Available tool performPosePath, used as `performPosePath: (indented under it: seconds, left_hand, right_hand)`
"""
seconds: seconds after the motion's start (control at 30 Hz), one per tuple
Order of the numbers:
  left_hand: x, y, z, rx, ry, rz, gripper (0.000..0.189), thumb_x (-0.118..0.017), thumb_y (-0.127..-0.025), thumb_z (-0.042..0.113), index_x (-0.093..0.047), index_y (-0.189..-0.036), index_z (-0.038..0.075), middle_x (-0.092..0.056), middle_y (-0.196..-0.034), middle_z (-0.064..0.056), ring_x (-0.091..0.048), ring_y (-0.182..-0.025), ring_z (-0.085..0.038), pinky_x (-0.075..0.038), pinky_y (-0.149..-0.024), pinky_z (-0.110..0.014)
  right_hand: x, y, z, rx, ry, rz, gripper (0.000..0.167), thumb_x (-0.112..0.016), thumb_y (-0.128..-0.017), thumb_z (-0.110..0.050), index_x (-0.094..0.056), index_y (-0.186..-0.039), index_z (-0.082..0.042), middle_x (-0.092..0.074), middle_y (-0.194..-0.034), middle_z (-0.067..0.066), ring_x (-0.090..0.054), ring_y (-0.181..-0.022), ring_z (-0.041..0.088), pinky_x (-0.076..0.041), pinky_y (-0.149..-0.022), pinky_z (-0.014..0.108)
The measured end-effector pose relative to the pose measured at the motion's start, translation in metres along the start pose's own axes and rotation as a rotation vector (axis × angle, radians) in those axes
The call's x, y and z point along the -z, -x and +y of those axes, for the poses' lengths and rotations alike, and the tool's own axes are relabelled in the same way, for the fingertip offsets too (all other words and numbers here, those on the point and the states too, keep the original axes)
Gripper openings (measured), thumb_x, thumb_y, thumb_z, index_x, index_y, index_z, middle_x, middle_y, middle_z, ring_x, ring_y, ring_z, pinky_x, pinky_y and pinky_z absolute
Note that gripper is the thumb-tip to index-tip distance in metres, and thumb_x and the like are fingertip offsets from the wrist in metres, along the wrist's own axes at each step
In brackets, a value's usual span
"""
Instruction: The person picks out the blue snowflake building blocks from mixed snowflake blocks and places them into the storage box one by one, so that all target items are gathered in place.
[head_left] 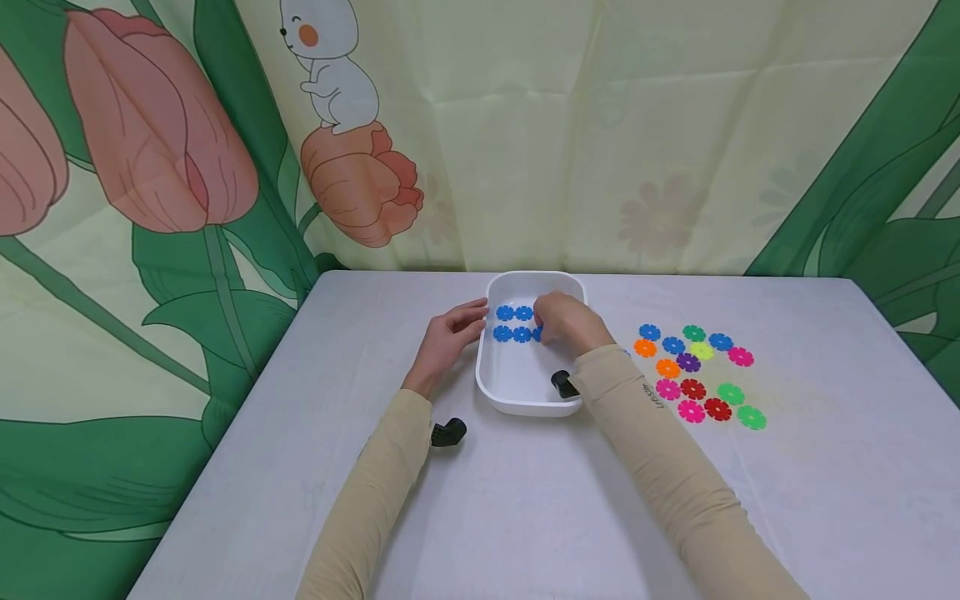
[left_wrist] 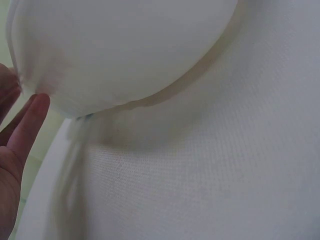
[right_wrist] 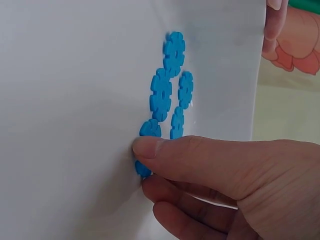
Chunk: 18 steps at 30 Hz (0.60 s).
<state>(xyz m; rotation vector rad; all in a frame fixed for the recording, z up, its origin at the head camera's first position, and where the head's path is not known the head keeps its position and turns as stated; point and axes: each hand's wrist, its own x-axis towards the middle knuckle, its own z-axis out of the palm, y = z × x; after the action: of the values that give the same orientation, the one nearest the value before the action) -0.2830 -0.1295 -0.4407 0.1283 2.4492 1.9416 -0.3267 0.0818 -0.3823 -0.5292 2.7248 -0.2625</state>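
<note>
A white tray (head_left: 531, 409) stands on the table with blue flower-shaped plastic discs (head_left: 521, 334) lying in two rows inside it. Over its right side reaches my right hand (head_left: 568, 323). In the right wrist view, the thumb and fingers of that right hand (right_wrist: 200, 170) pinch a blue disc (right_wrist: 143, 169) at the end of the nearer row; the thumb covers part of it. My left hand (head_left: 447, 339) touches the tray's left wall from outside. Its fingers (left_wrist: 32, 120) look fairly straight against the wall in the left wrist view.
Loose flower-shaped discs in orange, pink, red, green, purple, yellow and blue lie on the white table to the right of the tray, among them a dark red disc (head_left: 717, 409). A printed curtain (head_left: 540, 167) hangs behind the table's far edge.
</note>
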Motion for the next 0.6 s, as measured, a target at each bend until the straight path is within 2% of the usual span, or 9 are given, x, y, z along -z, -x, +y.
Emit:
performPosePath:
  seconds: [0.17,0.6]
  left_hand:
    - [-0.0005,-0.0004,-0.0003,0.011,-0.003,0.007,0.032,-0.065,-0.096,0.021,-0.067,-0.126,0.010,-0.055,-0.136,0.013,-0.055,-0.123,-0.013,-0.053,-0.093,-0.026]
    - [-0.0004,-0.0003,-0.0008,0.010,-0.001,0.007,0.032,-0.065,-0.096,0.021,-0.067,-0.126,0.010,-0.056,-0.136,0.013,-0.055,-0.122,-0.013,-0.053,-0.092,-0.026]
  right_hand:
    - [0.0006,-0.0008,0.0010,0.017,0.006,-0.009,0.020,-0.074,-0.083,-0.005,-0.066,-0.100,-0.002,-0.064,-0.097,0.011,-0.055,-0.092,0.026,-0.050,-0.086,0.039]
    - [0.0006,-0.0004,0.0000,-0.001,-0.006,-0.017,0.023,-0.073,-0.084,-0.005,-0.067,-0.105,-0.002,-0.064,-0.102,0.012,-0.055,-0.094,0.027,-0.049,-0.088,0.040]
